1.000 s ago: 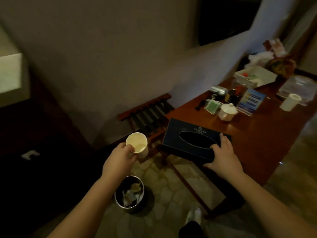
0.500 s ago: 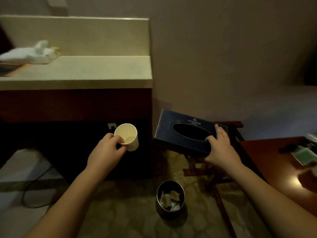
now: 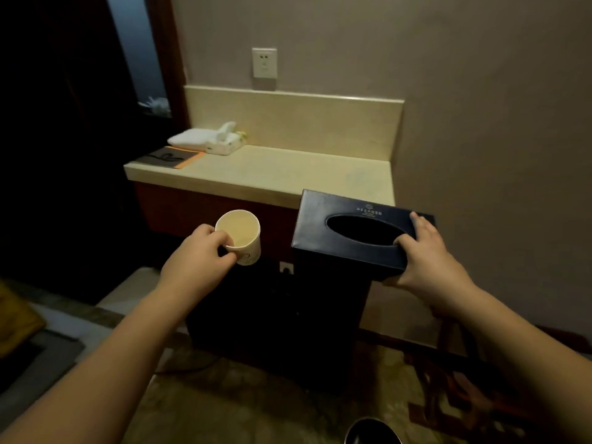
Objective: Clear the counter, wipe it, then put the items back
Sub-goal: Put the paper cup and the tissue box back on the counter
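The person is facing the cream stone tabletop (image 3: 272, 174), carrying items for the putting-back step, it seems. The left hand (image 3: 195, 261) is pinching the rim of a pale paper cup (image 3: 239, 236), fingers curled round it, short of the tabletop's front edge at 6 o'clock. The right hand (image 3: 427, 262) is gripping the near end of a dark navy rectangular tissue box (image 3: 349, 232), thumb in its oval slot, its far corner overlapping the tabletop's 5 o'clock corner. Held by one end, the box could tip and slip; the thin cup could buckle if squeezed.
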